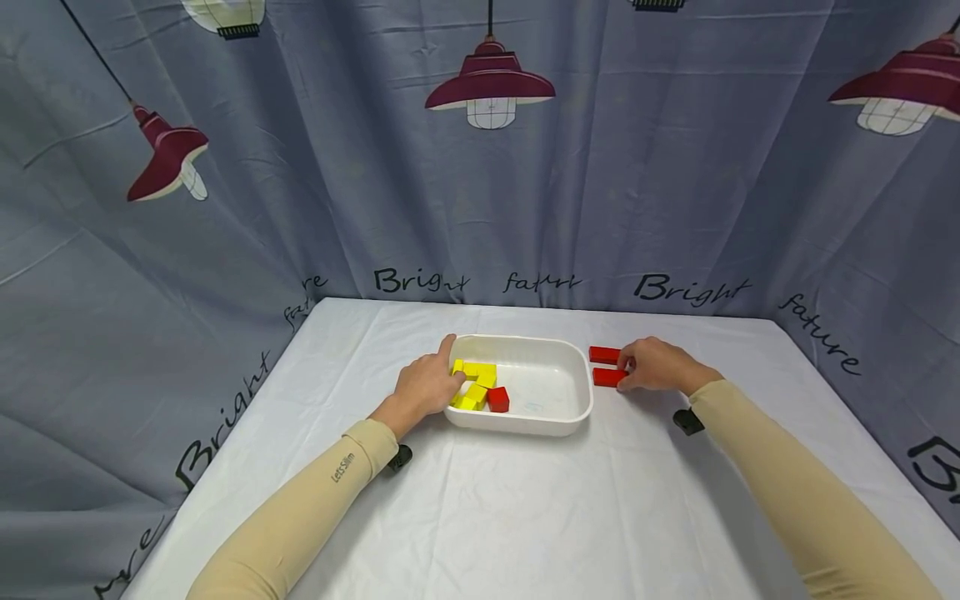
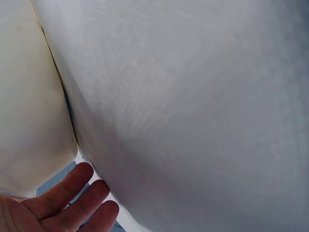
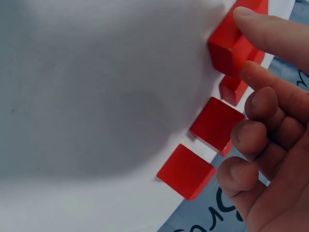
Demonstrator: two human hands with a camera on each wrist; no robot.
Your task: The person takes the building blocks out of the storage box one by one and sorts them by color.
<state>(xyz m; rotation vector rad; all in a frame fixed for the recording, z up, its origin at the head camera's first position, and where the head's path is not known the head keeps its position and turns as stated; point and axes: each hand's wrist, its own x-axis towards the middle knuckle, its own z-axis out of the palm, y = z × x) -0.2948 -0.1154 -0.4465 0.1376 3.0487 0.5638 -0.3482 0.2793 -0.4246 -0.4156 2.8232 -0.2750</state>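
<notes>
A white plastic tub (image 1: 536, 423) stands on the table. My left hand (image 1: 426, 385) grips its left wall, thumb over the inner side and index finger along the rim. In the left wrist view three fingers of the left hand (image 2: 72, 205) extend below the tub's outer wall (image 2: 34, 106). Yellow blocks (image 1: 486, 375) and one red cube (image 1: 498, 399) lie in the tub's left part. Right of the tub, my right hand (image 1: 660, 365) pinches a red block (image 3: 224, 46) between thumb and index finger. Its other fingers curl beside more red blocks (image 3: 187, 171).
A white cloth covers the table (image 1: 517, 517). Two red bars (image 1: 603, 355) lie close to the tub's right wall, their right ends partly behind the right hand. A grey printed curtain (image 1: 360, 183) hangs behind the table's far edge and along both sides.
</notes>
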